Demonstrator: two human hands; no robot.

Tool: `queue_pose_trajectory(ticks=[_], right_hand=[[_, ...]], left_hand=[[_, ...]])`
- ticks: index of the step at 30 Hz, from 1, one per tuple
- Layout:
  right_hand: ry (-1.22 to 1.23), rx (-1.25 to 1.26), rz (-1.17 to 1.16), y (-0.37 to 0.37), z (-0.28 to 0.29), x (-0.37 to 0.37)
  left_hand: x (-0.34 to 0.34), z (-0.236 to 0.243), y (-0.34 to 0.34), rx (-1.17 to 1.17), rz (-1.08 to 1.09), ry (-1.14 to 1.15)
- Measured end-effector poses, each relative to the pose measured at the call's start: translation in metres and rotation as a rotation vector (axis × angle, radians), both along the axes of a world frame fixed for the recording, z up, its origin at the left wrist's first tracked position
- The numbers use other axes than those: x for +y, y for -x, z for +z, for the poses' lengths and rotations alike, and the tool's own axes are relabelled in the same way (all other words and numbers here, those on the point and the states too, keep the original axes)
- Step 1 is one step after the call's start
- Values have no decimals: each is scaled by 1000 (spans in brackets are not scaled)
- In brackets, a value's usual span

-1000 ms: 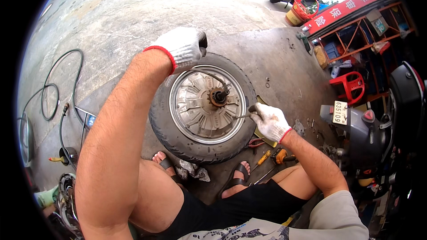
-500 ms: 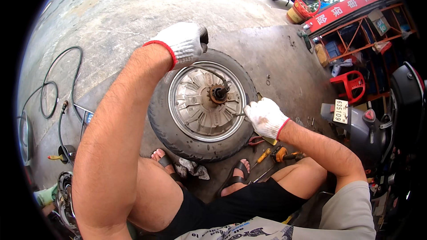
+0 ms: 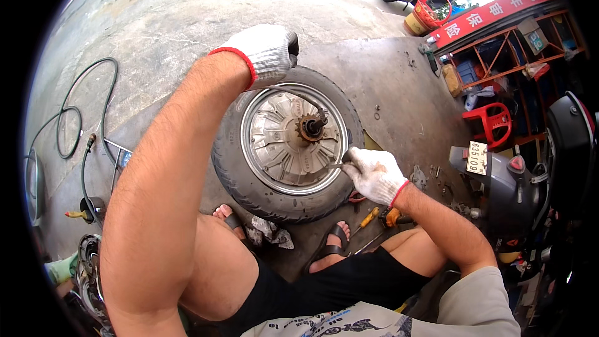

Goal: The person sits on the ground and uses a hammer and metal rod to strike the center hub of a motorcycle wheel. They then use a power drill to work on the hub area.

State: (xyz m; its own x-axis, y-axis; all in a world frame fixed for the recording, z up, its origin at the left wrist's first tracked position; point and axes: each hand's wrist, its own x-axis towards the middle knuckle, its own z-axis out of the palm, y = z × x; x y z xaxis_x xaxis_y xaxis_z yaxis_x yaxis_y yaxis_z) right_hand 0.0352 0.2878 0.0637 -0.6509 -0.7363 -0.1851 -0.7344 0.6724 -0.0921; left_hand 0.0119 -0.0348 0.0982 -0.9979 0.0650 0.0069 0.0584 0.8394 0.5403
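Note:
A wheel with a black tire and a silver hub motor lies flat on the floor before me. From its middle a dark axle with a rusty toothed sprocket sticks up, and a dark cable curves from it toward the far rim. My left hand, in a white knit glove, is closed above the tire's far side; whatever it grips is hidden. My gloved right hand pinches a thin metal tool at the near right of the hub, its tip by the cover's edge.
Pliers, a yellow-handled screwdriver and a yellow power drill lie near my right foot. A crumpled rag sits between my feet. A scooter and a red stool stand right; a hose loops left.
The whole view has shifted slightly. My right hand's fingers have shifted on the thin tool, which still points at the hub's edge. My left hand remains closed above the tire.

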Motion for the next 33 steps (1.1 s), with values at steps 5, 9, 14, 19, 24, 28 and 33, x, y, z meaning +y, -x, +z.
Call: queue_pose_trajectory(ticks=[5,9,14,19,24,28,33], right_hand=[[12,-49,26,-18,-12,0],[34,-39,21,-19,-18,4],[-46,-28,54,-16,-23,3],[-165,156,356,-14,-13,-5],[-314,67,409,-13,-11,-23],[-347,66,358,-13,-14,-25],[-184,4,170,-18,-23,-22]], left_hand=[[-2,5,-1,10,-4,23],[-1,5,0,22,-14,29],[-2,6,-1,10,-10,20],[1,8,-1,6,-6,38],[-1,3,0,37,-2,27],[0,6,0,20,-7,20],[-1,10,-4,-3,7,50]])
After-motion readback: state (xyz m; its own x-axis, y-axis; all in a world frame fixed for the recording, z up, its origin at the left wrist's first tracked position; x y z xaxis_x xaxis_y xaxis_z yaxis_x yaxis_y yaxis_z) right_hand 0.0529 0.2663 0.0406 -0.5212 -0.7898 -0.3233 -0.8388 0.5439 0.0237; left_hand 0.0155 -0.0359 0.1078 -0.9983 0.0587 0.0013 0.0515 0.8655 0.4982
